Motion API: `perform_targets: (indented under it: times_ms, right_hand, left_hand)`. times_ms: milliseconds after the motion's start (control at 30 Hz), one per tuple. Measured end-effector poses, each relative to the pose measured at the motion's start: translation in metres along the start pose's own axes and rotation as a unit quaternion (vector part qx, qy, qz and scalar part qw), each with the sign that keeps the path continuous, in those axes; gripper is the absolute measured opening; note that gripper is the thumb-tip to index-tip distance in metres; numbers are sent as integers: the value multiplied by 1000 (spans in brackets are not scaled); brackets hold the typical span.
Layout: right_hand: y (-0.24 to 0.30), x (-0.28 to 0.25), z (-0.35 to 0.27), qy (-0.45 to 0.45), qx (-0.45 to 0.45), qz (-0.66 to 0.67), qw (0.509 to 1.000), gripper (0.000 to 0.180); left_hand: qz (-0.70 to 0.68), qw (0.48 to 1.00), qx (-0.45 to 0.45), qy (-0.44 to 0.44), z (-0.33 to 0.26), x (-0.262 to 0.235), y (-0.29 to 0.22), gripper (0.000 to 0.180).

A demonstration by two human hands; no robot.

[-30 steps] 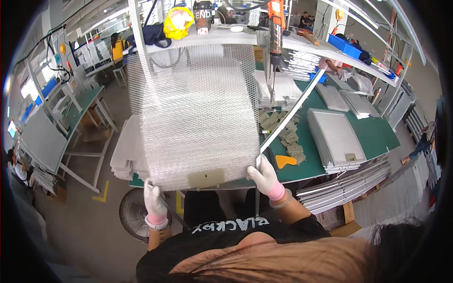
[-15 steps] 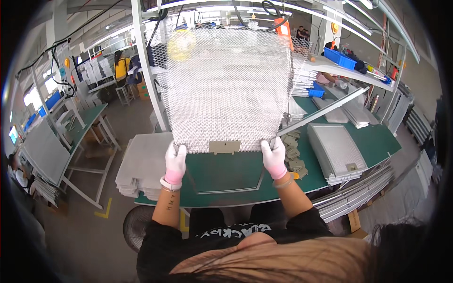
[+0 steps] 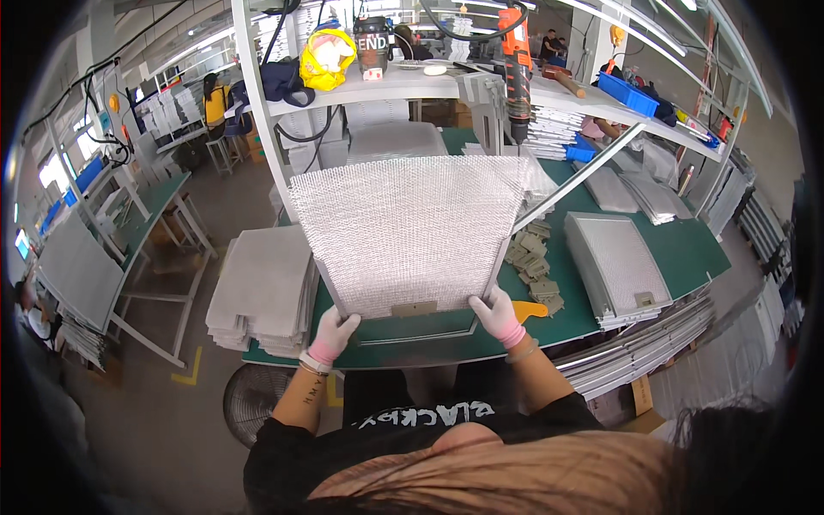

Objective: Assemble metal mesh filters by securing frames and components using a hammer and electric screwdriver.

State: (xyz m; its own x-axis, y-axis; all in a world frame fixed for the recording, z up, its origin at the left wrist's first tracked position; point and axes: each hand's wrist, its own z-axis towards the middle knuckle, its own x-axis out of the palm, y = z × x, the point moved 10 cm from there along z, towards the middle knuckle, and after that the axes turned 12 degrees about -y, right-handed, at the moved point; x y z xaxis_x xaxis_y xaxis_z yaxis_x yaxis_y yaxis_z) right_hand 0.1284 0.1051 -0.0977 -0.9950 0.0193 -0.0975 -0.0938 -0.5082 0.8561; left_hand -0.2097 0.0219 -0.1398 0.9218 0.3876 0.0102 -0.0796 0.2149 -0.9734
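Observation:
A silvery metal mesh sheet (image 3: pixel 403 232) is tilted up in front of me, its far edge raised above the bench. My left hand (image 3: pixel 333 335), in a white and pink glove, is closed on its near left corner. The near right corner is pinched by my right hand (image 3: pixel 496 316), gloved alike. A small beige plate (image 3: pixel 414 309) sits at the middle of the mesh's near edge. Below the mesh, part of a thin metal frame (image 3: pixel 416 341) shows over the green bench. A long metal bar (image 3: pixel 584 176) slants up to the right from the mesh's right side.
Stacked grey sheets (image 3: pixel 262 275) stand at the left, framed mesh panels (image 3: pixel 616 262) at the right. Loose beige plates (image 3: pixel 534 262) and an orange-handled tool (image 3: pixel 531 310) lie right of my hand. An electric screwdriver (image 3: pixel 517 73) hangs before the shelf (image 3: pixel 403 87).
The mesh has come down and tilted away from me, uncovering the shelf behind it. Both my hands have moved lower and nearer, still holding its near corners.

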Motion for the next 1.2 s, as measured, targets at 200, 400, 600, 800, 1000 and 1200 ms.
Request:
perform_targets:
  times_ms: [200, 400, 600, 800, 1000, 1200]
  right_hand:
    - [73, -10, 54, -36, -25, 64, 997, 28]
    - [65, -10, 35, -71, -35, 108, 991, 26]
    - [-12, 4, -11, -35, 33, 29, 998, 29]
    - [16, 1, 19, 75, 40, 62, 994, 29]
    - [110, -2, 75, 16, -18, 124, 992, 17]
    - [120, -14, 46, -20, -81, 186, 979, 5]
  left_hand:
    - [23, 996, 85, -9, 37, -11, -113, 35]
    - [-49, 992, 103, -57, 15, -7, -82, 29]
    - [-32, 992, 85, -86, -17, -5, -23, 28]
    - [-15, 998, 24, 63, 4, 0, -70, 37]
    - [-103, 991, 89, -12, 24, -11, -121, 30]
    - [-101, 957, 258, 81, -4, 11, -156, 14]
